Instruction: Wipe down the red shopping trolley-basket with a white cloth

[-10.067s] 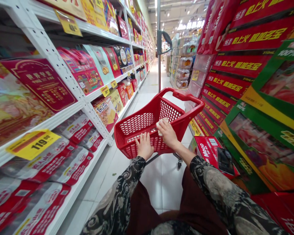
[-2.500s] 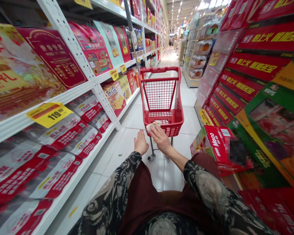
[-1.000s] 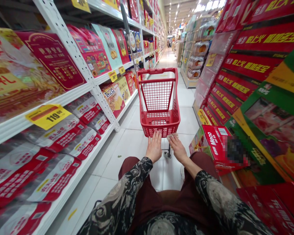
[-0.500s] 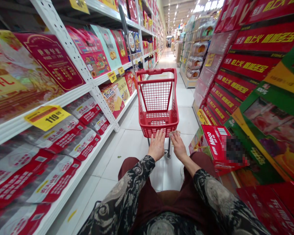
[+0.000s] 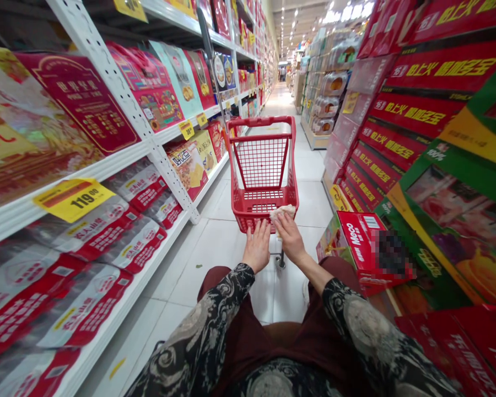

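Note:
A red plastic shopping cart (image 5: 262, 212) stands in front of me in the aisle, its basket showing no goods. My left hand (image 5: 257, 245) lies flat at the near lower edge of the basket, fingers stretched out and slightly apart. Beside it, my right hand (image 5: 288, 236) presses a pale crumpled cloth (image 5: 284, 212) against the near right corner of the basket. The cloth pokes out past the fingertips; its part under the palm is hidden.
On the left, a white shelf (image 5: 149, 149) holds boxed goods and shrink-wrapped bottles (image 5: 78, 253). Stacked red cartons (image 5: 413, 116) and a green fruit box (image 5: 442, 204) line the right. A red Meco box (image 5: 361, 242) sits near my right knee. White floor tiles run down the aisle.
My right hand has moved left and up onto the basket corner, and more of the cloth shows. My left hand has shifted slightly left and down. The cart stays put.

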{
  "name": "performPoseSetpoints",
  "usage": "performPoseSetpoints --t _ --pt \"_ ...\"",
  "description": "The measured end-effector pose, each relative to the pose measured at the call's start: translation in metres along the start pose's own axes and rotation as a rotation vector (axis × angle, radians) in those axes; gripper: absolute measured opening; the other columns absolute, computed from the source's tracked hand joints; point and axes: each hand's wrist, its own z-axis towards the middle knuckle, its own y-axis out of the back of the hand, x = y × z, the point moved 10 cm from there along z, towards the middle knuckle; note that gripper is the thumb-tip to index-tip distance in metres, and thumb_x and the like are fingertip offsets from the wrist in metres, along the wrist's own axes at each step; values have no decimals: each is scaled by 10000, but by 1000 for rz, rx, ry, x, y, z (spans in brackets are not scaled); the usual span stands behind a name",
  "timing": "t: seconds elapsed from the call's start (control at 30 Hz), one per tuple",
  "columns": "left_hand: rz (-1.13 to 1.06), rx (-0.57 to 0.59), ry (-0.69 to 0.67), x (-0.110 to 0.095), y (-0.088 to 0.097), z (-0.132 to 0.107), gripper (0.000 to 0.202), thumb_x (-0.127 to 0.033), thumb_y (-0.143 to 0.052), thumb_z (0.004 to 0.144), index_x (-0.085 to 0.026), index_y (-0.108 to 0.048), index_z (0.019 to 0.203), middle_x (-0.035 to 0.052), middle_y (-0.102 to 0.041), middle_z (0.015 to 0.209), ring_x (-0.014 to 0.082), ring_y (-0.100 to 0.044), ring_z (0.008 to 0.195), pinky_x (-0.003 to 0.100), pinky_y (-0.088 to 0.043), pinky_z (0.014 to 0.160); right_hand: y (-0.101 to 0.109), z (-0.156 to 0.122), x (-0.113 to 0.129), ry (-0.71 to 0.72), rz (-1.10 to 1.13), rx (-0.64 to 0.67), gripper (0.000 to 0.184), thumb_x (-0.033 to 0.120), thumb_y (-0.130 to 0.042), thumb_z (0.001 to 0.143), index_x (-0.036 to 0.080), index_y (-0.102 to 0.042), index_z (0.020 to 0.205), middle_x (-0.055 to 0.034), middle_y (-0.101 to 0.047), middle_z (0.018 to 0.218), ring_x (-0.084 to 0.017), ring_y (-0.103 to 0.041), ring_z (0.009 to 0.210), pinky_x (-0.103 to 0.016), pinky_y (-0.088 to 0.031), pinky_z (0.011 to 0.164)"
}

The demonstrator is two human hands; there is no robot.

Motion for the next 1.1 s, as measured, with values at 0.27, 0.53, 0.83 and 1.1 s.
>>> performPoseSetpoints --t 0.27,0.53,0.83,1.1 --pt "28 39 98 31 -2 -17 784 -58 -434 662 -82 -223 1416 156 -179 1520 259 -122 1412 543 -164 1114 -45 -62 -7 -19 -22 285 434 20 -371 847 138 -578 1209 -155 -579 1252 -228 -357 1327 -487 -442 994" --pt "40 24 278 70 4 -22 815 -44 -440 630 -65 -214 1413 171 -180 1516 283 -162 1401 565 -179 1101 -33 27 53 112 89 110 446 75 -357 888 173 -506 1296 -92 -486 1367 -202 -207 1391 -470 -304 1108" --pt "62 33 302 84 6 -33 788 -65 -435 644 -36 -231 1404 174 -188 1512 290 -168 1399 557 -179 1105 -87 -27 42 97 47 408 419 30 -421 844 137 -567 1222 -157 -554 1285 -234 -379 1315 -488 -403 1019" --pt "41 18 391 99 7 -34 783 -61 -444 652 -89 -231 1404 180 -240 1498 276 -180 1398 553 -204 1098 -69 38 86 172 179 237 421 67 -409 879 170 -528 1270 -100 -468 1380 -204 -244 1381 -469 -306 1104"
